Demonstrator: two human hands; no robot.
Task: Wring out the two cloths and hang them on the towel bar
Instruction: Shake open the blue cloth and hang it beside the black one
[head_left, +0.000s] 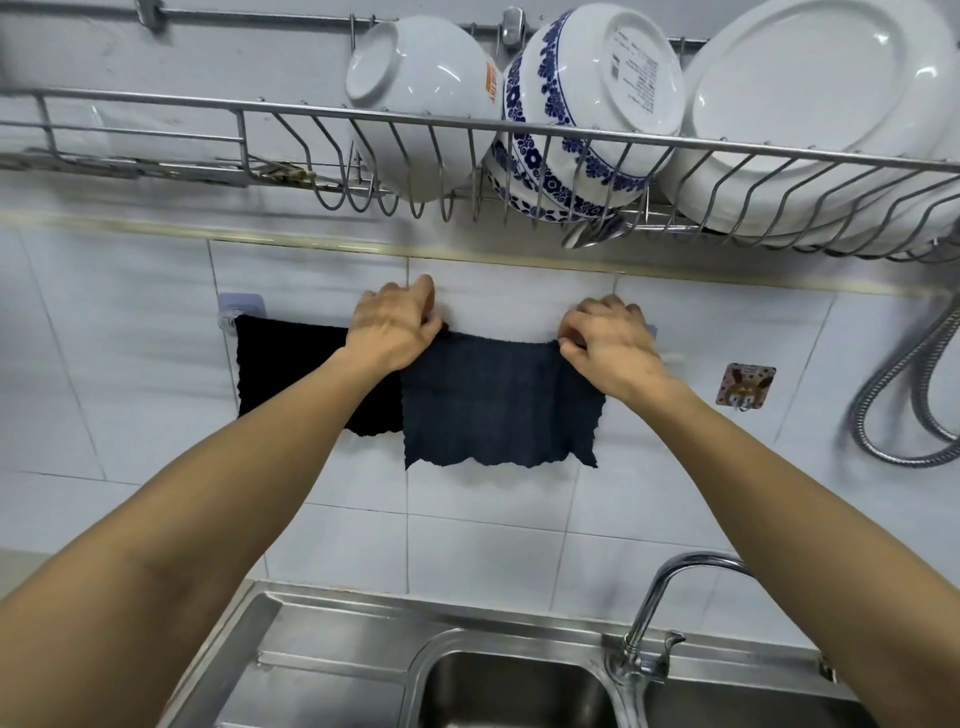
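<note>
A black cloth (283, 364) hangs over the left part of the towel bar (228, 318) on the tiled wall. Right beside it, slightly overlapping, hangs a dark blue cloth (488, 405) with a wavy lower edge. My left hand (395, 327) pinches the blue cloth's top left corner at the bar. My right hand (608, 340) pinches its top right corner. The bar itself is mostly hidden by the cloths and hands; only its left bracket shows.
A wire dish rack (519, 124) with two bowls and a plate hangs just above my hands. A steel sink (467, 686) and tap (654, 613) lie below. A metal hose (904, 415) and an adhesive wall hook (743, 387) are to the right.
</note>
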